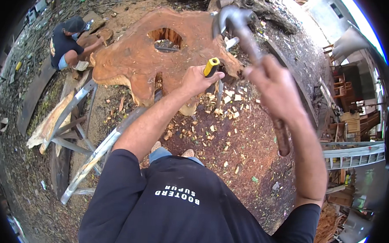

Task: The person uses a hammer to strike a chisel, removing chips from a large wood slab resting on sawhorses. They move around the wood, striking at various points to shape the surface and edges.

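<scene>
Chisel (211,68), yellow-and-black handle, at the near right edge of the wooden slab (130,60). Handle's long axis tilted upright, butt end up; blade end unclear. Left hand (198,81) wrapped round that handle, forearm reaching in from the slab's near side. Right hand (276,84) raised right of slab, elbow bent, fingers clenched on hammer (251,46); shaft slants, blurred head toward slab's far right edge. Wood chips (231,100) on ground off slab's near right edge. Second person (63,44) crouched at slab's left end.
</scene>
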A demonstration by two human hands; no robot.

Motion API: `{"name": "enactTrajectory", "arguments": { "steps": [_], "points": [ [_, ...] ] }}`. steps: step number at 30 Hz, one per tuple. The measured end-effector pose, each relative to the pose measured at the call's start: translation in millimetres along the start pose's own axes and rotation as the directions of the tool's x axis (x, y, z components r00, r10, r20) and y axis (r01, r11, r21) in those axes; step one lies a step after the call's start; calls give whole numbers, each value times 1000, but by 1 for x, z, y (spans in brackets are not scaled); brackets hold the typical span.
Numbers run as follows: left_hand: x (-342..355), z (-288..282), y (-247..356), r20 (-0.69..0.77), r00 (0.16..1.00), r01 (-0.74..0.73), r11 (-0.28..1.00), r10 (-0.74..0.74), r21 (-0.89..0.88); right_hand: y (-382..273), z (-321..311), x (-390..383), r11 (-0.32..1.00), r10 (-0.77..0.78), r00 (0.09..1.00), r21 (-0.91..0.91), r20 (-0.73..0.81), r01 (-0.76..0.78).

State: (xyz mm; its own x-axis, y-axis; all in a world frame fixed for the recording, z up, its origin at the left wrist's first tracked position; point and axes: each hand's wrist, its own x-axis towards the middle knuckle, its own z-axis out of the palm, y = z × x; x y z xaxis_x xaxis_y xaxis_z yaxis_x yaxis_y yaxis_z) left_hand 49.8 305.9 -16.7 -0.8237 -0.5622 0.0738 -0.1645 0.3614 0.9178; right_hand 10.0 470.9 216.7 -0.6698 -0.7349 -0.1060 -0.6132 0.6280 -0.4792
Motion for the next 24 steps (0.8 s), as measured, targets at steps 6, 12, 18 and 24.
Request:
{"name": "enactTrajectory", "arguments": {
  "steps": [6,12,18,24],
  "points": [
    [-2,0,1,-14,1000,0,1000,-1,-13,9,7,-5,921,-331,865,72,-377,384],
    [7,28,-12,-57,994,-97,995,96,-22,51,42,12,986,52,990,-167,133,-29],
    [-7,5,3,19,998,50,997,-51,54,7,-14,-4,982,-69,959,150,-274,113],
    [-2,23,-3,-2,1000,2,999,-2,38,76,76,12,961,-18,994,-274,106,46]
  ]
}}
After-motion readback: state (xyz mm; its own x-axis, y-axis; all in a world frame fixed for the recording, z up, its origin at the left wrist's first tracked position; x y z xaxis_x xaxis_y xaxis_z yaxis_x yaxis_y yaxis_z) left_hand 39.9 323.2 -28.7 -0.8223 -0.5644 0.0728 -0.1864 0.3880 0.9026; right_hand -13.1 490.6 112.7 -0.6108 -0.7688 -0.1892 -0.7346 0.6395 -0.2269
